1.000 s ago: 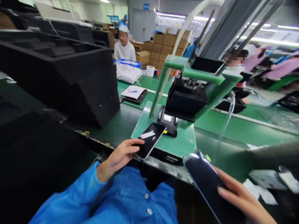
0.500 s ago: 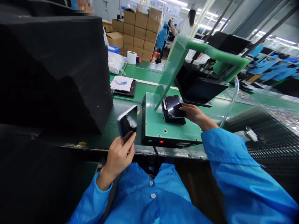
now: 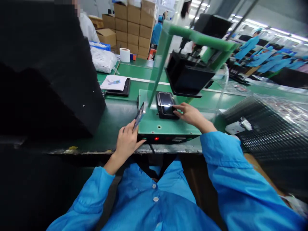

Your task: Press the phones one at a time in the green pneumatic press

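My left hand (image 3: 127, 141) grips a smartphone (image 3: 139, 116), tilted nearly edge-on at the left side of a green press fixture (image 3: 149, 125). Its thumb stretches to the fixture's dark front panel, near the left end; whether it touches a button there I cannot tell. A second smartphone (image 3: 166, 102) lies screen up in the black nest (image 3: 169, 116) on the fixture's top. My right hand (image 3: 190, 115) reaches in from the right, fingers extended, fingertips at that phone's right edge. Above hangs the fixture's black press head (image 3: 190, 78), apart from the phone.
A big black box (image 3: 48, 73) walls off the left side. Right of the fixture stand stacked clear trays (image 3: 264, 125). Papers (image 3: 113, 82) on a black tray, a white bag (image 3: 103, 60) and a white roll (image 3: 124, 55) lie further back. Cartons and co-workers are beyond.
My left hand has brought its phone against the fixture's left side and extended its thumb. The right hand's grip has loosened, and the second phone now sits squarer in the nest. The view shifted.
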Demonstrator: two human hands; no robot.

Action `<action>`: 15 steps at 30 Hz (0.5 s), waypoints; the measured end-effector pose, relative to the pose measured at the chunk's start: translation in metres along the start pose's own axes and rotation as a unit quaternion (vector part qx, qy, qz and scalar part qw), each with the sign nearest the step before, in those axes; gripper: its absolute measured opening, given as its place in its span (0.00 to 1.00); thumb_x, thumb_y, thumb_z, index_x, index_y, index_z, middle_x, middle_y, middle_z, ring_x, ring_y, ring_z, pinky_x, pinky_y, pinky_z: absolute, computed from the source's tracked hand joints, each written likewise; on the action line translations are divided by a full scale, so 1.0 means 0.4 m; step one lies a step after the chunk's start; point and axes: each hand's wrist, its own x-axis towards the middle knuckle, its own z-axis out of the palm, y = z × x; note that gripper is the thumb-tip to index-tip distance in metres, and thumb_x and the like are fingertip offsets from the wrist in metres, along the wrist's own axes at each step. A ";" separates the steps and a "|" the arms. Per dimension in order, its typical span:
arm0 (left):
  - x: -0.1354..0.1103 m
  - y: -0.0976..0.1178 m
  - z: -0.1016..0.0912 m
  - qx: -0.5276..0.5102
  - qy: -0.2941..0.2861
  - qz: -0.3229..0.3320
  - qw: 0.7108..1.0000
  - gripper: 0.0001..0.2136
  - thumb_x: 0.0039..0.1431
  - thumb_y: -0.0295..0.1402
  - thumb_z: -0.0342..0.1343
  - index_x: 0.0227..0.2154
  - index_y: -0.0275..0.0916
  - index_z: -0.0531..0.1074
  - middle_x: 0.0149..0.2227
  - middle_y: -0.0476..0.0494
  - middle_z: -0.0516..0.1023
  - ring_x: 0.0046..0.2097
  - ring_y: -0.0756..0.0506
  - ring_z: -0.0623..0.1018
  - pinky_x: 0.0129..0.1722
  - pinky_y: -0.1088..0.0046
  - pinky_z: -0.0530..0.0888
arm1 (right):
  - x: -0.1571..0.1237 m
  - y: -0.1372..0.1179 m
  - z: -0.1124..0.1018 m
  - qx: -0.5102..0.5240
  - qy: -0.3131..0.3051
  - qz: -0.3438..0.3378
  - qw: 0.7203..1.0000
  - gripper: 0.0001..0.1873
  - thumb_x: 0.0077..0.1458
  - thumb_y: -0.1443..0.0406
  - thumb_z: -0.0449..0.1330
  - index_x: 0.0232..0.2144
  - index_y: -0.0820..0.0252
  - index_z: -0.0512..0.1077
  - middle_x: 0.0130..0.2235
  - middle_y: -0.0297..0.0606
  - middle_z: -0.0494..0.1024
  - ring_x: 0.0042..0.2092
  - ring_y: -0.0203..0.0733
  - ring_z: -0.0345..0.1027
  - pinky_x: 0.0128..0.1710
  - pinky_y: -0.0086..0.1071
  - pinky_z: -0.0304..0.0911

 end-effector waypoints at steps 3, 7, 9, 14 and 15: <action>-0.001 0.004 0.003 0.012 0.012 -0.014 1.000 0.36 0.59 0.44 0.61 0.62 0.24 0.61 0.60 0.20 0.66 0.60 0.30 0.69 0.55 0.55 0.69 | -0.153 0.062 0.023 0.065 0.025 -0.104 0.992 0.26 0.66 0.57 0.54 0.61 0.65 0.66 0.60 0.51 0.66 0.60 0.56 0.61 0.61 0.47 0.59; 0.010 0.009 0.017 0.021 0.013 -0.020 0.999 0.35 0.59 0.45 0.60 0.63 0.28 0.59 0.58 0.23 0.68 0.55 0.30 0.73 0.52 0.55 0.72 | -0.276 0.122 0.068 0.072 0.027 -0.159 0.984 0.46 0.52 0.63 0.70 0.67 0.67 0.54 0.68 0.50 0.50 0.69 0.57 0.41 0.66 0.48 0.52; 0.017 0.013 0.027 0.025 0.018 -0.036 0.999 0.34 0.60 0.45 0.59 0.64 0.30 0.60 0.56 0.25 0.71 0.51 0.30 0.76 0.49 0.55 0.74 | -0.281 0.129 0.085 0.043 0.048 -0.163 0.984 0.52 0.45 0.71 0.72 0.67 0.68 0.52 0.69 0.50 0.49 0.69 0.57 0.39 0.67 0.48 0.51; -0.030 0.022 -0.067 -0.011 0.075 -0.083 0.994 0.25 0.64 0.47 0.53 0.59 0.38 0.68 0.52 0.33 0.75 0.47 0.33 0.80 0.45 0.57 0.78 | -0.334 0.107 0.080 0.103 0.130 -0.210 0.964 0.46 0.50 0.69 0.68 0.67 0.63 0.53 0.67 0.49 0.54 0.67 0.60 0.47 0.63 0.54 0.57; -0.048 0.021 -0.123 -0.029 0.103 -0.098 0.989 0.21 0.66 0.45 0.52 0.57 0.41 0.70 0.52 0.36 0.76 0.47 0.36 0.80 0.46 0.60 0.79 | -0.369 0.111 0.081 0.149 0.161 -0.212 0.952 0.41 0.56 0.67 0.64 0.68 0.59 0.53 0.66 0.47 0.57 0.66 0.58 0.50 0.62 0.55 0.59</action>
